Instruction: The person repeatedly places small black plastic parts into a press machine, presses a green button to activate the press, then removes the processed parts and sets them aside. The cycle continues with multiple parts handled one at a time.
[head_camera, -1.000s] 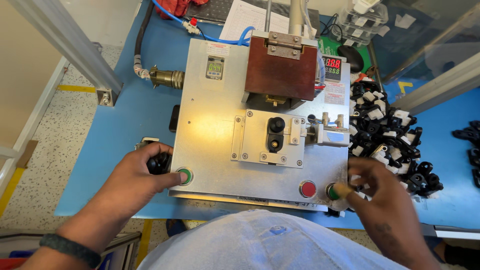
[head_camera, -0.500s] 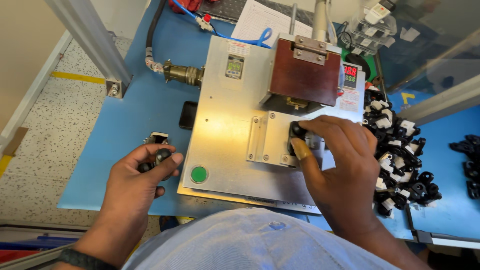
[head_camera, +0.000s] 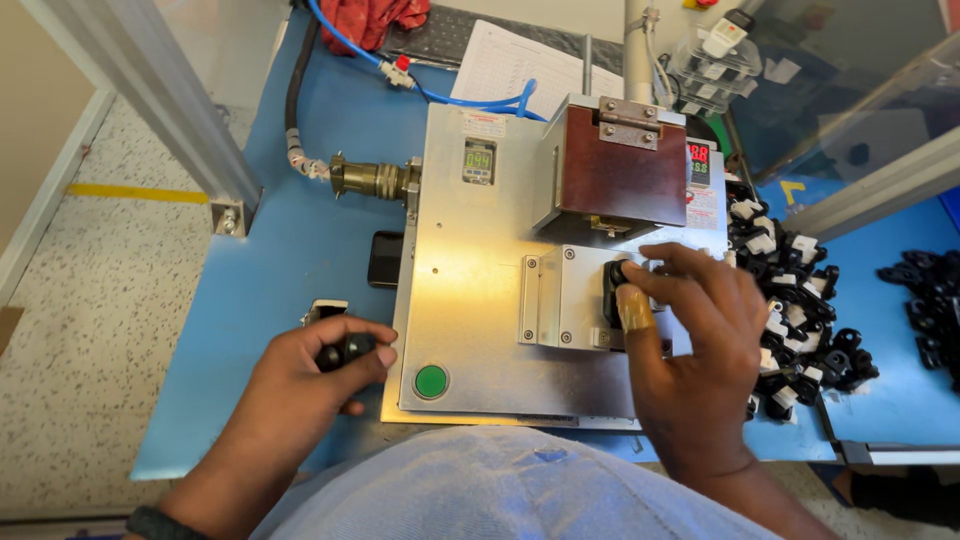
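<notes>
Left hand (head_camera: 318, 375) is curled around a small black part (head_camera: 345, 350) at the left edge of the metal press fixture (head_camera: 480, 300), fingers wrapped so only the top of the part shows (shape hard to make out). Just behind the knuckles sits a small metal-and-black object (head_camera: 322, 310), mostly hidden by the hand. Right hand (head_camera: 695, 340) lies over the raised nest plate (head_camera: 565, 297) in the middle of the fixture, thumb and fingertips pinching another black part (head_camera: 614, 283) seated there; the thumb wears a yellowish finger cot (head_camera: 634, 307). How firmly that part is gripped can't be told, since the fingers cover most of it. A green button (head_camera: 431, 381) sits on the near left corner of the fixture; whatever is at the near right corner is covered by the right wrist. Brown press head (head_camera: 622, 172) hangs above the nest, with a red digital display (head_camera: 698, 154) partly blocked behind it. Pile of black and white parts (head_camera: 790, 290) lies right of the fixture on the blue table (head_camera: 300, 240), its near end hidden by the right hand; a second black pile (head_camera: 925, 285) is cut off at the right frame edge. A black phone-like slab (head_camera: 386, 259) lies tucked against the fixture's left side. The wearer's blue-grey shirt (head_camera: 500, 495) blocks the table's front edge.
</notes>
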